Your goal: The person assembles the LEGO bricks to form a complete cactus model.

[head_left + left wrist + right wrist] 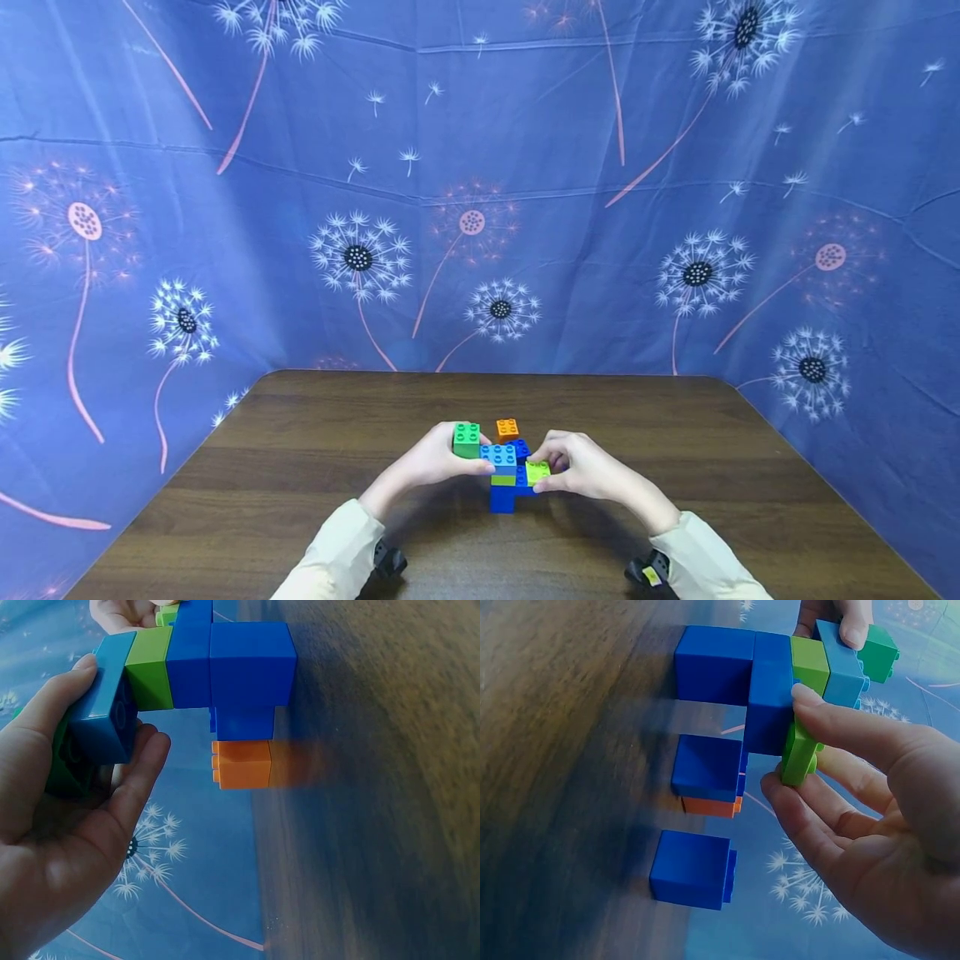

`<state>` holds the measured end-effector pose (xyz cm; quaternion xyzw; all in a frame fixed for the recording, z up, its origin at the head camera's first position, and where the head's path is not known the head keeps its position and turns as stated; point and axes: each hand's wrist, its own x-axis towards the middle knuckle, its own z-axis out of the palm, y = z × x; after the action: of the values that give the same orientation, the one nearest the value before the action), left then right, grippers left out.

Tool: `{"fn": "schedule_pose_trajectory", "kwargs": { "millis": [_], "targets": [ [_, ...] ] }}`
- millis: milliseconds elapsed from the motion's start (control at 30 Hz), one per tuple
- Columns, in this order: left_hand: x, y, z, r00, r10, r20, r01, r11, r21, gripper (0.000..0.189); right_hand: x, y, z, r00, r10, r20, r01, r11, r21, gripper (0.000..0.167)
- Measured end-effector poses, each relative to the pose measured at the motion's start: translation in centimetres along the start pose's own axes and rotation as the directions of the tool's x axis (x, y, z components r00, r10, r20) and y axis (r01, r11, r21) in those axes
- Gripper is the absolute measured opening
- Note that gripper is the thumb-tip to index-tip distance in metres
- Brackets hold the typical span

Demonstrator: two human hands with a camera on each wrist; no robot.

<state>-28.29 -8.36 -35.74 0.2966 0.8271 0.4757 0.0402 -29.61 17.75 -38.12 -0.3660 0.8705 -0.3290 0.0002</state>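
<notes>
At the middle of the table stands a toy brick stack of dark blue bricks (714, 664), a lime brick (808, 660) and a light blue brick (498, 457) on top. A green brick (467, 440) sticks out to the left of the light blue one. My left hand (437, 454) grips the light blue brick, thumb on its near side and fingers behind. With thumb and fingers, my right hand (581, 467) pinches a thin lime brick (799, 754), which sits against the studded top of a dark blue brick on the stack's right.
Behind the stack lie an orange brick (507, 429) and a loose dark blue brick (705, 765). Another loose dark blue brick (692, 870) shows in the right wrist view. The brown wooden table (337, 417) meets a blue dandelion-print cloth (585, 250) at the back.
</notes>
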Motion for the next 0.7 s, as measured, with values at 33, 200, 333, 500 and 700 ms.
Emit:
{"fn": "schedule_pose_trajectory", "kwargs": {
  "millis": [33,200,333,500,700],
  "targets": [
    [0.0,0.0,0.0,1.0,0.001,-0.002,-0.001,1.0,0.002,0.028,0.0,0.0,0.0,1.0,0.001,-0.001,-0.001,1.0,0.005,0.031],
    [-0.1,0.0,0.0,1.0,-0.001,-0.001,0.001,1.0,0.008,0.027,-0.1,0.1,0.2,1.0,-0.007,-0.009,0.007,1.0,0.005,0.033],
    [0.0,-0.8,0.3,1.0,0.008,0.001,-0.008,1.0,0.013,0.027,-0.2,0.0,0.3,1.0,-0.001,-0.005,0.001,1.0,0.011,0.034],
    [0.7,-2.9,0.7,1.0,0.002,-0.016,-0.001,1.0,0.025,0.028,-0.3,-0.2,0.3,1.0,0.006,-0.009,-0.006,1.0,0.008,0.035],
    [0.8,-3.4,0.6,1.0,0.016,-0.01,-0.016,1.0,-0.009,0.031,-0.4,-0.1,0.2,1.0,0.002,-0.012,-0.002,1.0,-0.007,0.036]
  ]
}}
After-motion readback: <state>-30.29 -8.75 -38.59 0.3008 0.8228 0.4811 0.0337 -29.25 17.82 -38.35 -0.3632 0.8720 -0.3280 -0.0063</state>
